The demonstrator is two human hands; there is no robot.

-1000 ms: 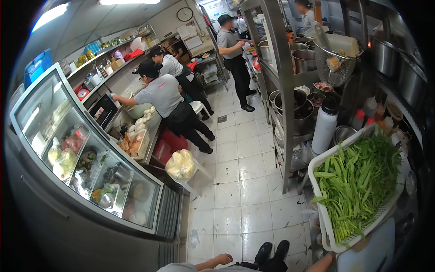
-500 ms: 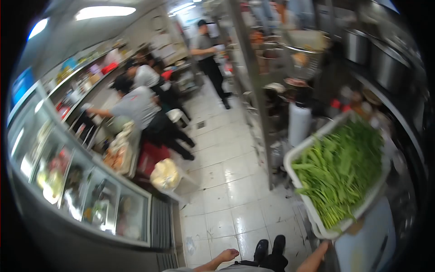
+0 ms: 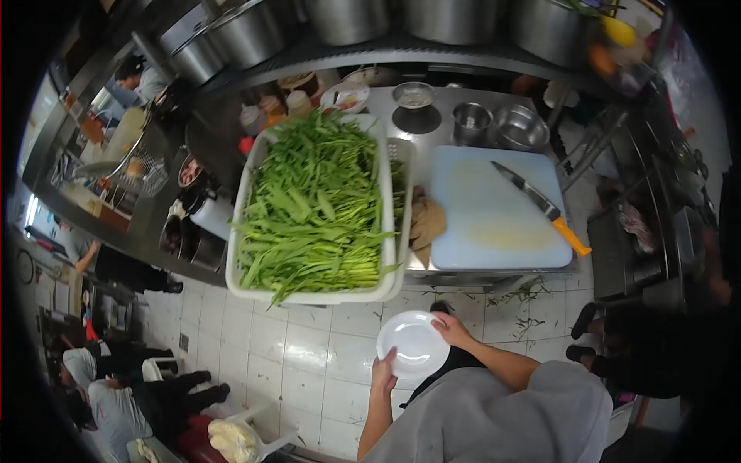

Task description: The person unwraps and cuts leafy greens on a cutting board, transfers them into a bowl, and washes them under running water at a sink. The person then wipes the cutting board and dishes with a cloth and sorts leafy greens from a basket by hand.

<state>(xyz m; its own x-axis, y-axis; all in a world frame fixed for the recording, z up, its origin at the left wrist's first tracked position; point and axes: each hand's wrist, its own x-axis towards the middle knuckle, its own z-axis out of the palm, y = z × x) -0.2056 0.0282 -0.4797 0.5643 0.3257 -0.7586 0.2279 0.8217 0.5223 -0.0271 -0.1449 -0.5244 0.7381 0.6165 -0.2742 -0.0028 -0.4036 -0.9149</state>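
Note:
A round white plate point(image 3: 414, 345) is held in front of my body by both hands. My left hand point(image 3: 384, 372) grips its lower left edge, the thumb lying over the rim. On the upper right edge my right hand point(image 3: 454, 330) is closed in the same way. The plate's upper face has nothing on it but a glare of light. Beyond it, a white tub point(image 3: 233, 262) is heaped with long leafy greens point(image 3: 316, 201). To the tub's right a pale blue cutting board point(image 3: 494, 208) bears a knife point(image 3: 536, 198) with a yellow-orange handle.
A brown cloth point(image 3: 426, 224) lies between tub and board. Metal bowls point(image 3: 521, 126) stand behind the board. Large steel pots point(image 3: 448, 19) line the shelf above. Another person's dark-clothed legs point(image 3: 641, 347) are at right; co-workers point(image 3: 116, 409) bend at lower left.
My view has swung right, from the aisle to the counter. The plate now shows in both my hands; earlier it was not visible. My hands have come together in front of me.

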